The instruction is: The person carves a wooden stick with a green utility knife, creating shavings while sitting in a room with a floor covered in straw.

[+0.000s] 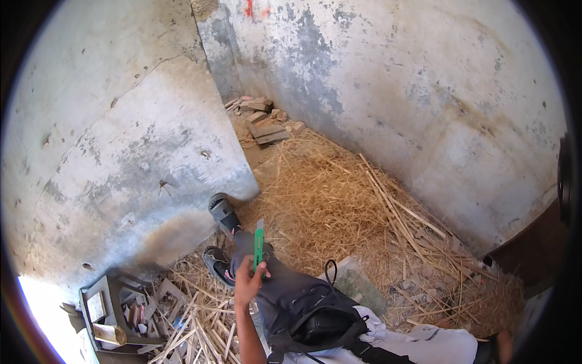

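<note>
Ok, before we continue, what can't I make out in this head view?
In the head view:
- Green cutter: handle's lower end, hidden by the left hand.
- Right hand: out of sight; just blurred skin near the lower right rim.
- Beneath the straw pile: covered by straw.
- Scraps at lower left: many too small to identify.
- Bright patch: washed out by glare.

Straw heap (327, 206) mid-floor; loose bricks (260, 104) beyond, far corner. Stained, peeling wall (424, 79) far right. Near left: open box (86, 315) of scraps, pale sticks (197, 333) beside it.
</note>
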Available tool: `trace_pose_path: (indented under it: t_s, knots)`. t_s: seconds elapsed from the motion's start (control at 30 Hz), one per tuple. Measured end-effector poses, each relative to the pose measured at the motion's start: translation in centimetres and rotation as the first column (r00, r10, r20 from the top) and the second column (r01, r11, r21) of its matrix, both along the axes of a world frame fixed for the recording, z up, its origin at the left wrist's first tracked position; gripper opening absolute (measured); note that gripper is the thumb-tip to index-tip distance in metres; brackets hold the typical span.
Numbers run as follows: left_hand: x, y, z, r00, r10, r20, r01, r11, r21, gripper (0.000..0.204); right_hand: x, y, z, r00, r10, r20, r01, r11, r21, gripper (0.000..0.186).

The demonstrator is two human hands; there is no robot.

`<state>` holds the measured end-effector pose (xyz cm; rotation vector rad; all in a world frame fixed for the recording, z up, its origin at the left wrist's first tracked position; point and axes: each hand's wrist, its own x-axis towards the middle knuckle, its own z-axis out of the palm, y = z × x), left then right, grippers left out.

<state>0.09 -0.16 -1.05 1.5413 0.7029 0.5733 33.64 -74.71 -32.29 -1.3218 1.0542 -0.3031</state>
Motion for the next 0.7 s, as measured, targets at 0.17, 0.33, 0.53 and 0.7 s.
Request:
trace_pose_path:
  t_s: [0.17, 0.33, 0.53, 0.7]
  knots:
    - [-0.2, 0.2, -0.4, 1.0, 0.006, 0.004, -0.006, 1.0, 0.009, 0.016, -0.6, -0.2, 0.3, 1.0, -0.006, -0.007, 0.006, 1.0, -0.005, 0.038]
    - [0.0, 0.2, -0.5, 1.0, 0.004, 0.004, -0.004, 1.0, 0.019, 0.017, -0.9, -0.1, 0.2, 1.0, -0.008, -0.004, 0.008, 0.999, -0.041, 0.042]
    - [-0.5, 0.0, -0.4, 0.999, 0.035, -0.021, -0.034, 0.999, 0.026, 0.017, -0.7, 0.9, -0.1, 0.999, 0.042, -0.028, -0.045, 0.995, -0.091, 0.047]
    - [-0.3, -0.2, -0.2, 0.999, 0.038, -0.002, -0.038, 0.999, 0.016, 0.016, 1.7, 3.8, -0.7, 0.991, 0.128, -0.035, -0.132, 0.971, -0.201, 0.052]
